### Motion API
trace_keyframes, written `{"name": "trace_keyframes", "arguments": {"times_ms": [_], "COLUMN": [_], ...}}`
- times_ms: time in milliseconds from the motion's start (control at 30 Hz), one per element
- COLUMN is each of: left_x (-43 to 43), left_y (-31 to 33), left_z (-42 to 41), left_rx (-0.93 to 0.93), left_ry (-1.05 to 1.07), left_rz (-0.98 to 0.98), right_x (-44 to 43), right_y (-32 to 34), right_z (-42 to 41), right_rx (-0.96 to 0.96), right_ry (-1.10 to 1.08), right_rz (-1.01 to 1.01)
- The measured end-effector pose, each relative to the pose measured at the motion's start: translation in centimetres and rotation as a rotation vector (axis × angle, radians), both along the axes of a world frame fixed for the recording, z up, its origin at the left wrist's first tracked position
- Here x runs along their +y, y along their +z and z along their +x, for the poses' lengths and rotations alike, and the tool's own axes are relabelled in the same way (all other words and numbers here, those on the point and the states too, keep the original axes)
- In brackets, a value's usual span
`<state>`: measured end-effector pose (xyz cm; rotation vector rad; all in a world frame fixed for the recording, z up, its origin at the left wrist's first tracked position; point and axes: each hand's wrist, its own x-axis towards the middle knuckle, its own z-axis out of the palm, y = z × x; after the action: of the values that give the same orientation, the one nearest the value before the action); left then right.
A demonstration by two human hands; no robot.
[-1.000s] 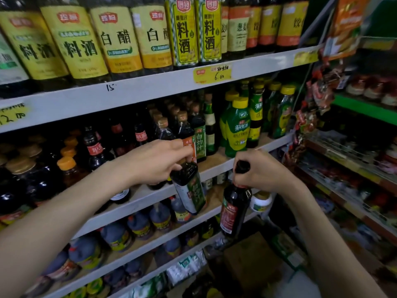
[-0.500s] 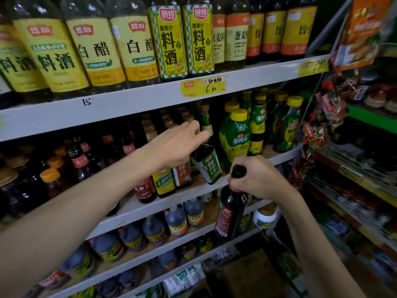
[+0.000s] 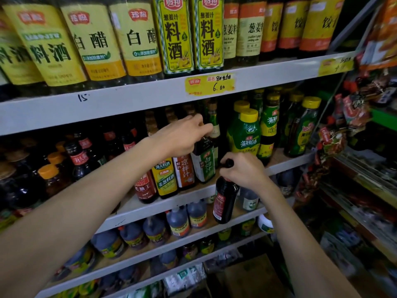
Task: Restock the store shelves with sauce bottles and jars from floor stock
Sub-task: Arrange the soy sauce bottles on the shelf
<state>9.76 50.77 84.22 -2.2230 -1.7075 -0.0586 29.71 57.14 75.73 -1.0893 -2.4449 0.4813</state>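
Note:
A dark bottle with a green and white label (image 3: 204,166) stands on the middle shelf (image 3: 150,209), in the front row beside an orange-labelled bottle (image 3: 184,171). My left hand (image 3: 182,136) reaches over its top, and the fingers hold its neck and cap. My right hand (image 3: 242,171) grips the neck of a dark sauce bottle with a red label (image 3: 223,198). That bottle hangs upright in front of the shelf edge, just right of the green-labelled one.
Large yellow-labelled bottles fill the upper shelf (image 3: 129,100), above a yellow price tag (image 3: 210,84). Green bottles with yellow caps (image 3: 247,134) stand right of my hands. Small dark jugs (image 3: 178,224) line the lower shelf. A cardboard box (image 3: 247,276) lies on the floor.
My left hand lifted the green-labelled bottle from in front of the shelves and stood it on the middle shelf. My right hand and its red-labelled bottle rose slightly.

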Motion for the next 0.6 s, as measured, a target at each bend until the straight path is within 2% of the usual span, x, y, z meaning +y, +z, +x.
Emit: {"name": "trace_keyframes", "arguments": {"times_ms": [133, 367, 500, 600], "left_x": [0.9, 2.6, 3.5, 4.0], "left_y": [-0.1, -0.8, -1.0, -1.0], "left_z": [-0.1, -0.8, -0.7, -0.2], "left_rx": [-0.044, -0.217, -0.297, -0.283], "left_ry": [-0.016, -0.057, -0.008, 0.026], "left_rz": [-0.053, -0.147, -0.135, -0.109], "right_x": [1.0, 1.7, 2.1, 2.2], "right_y": [-1.7, -4.8, -5.7, -6.1], "right_z": [-1.9, -3.5, -4.1, -4.3], "right_rx": [-0.092, -0.116, -0.12, -0.132], "right_ry": [0.005, 0.02, 0.029, 0.035], "right_rz": [0.03, 0.007, -0.032, -0.092]}}
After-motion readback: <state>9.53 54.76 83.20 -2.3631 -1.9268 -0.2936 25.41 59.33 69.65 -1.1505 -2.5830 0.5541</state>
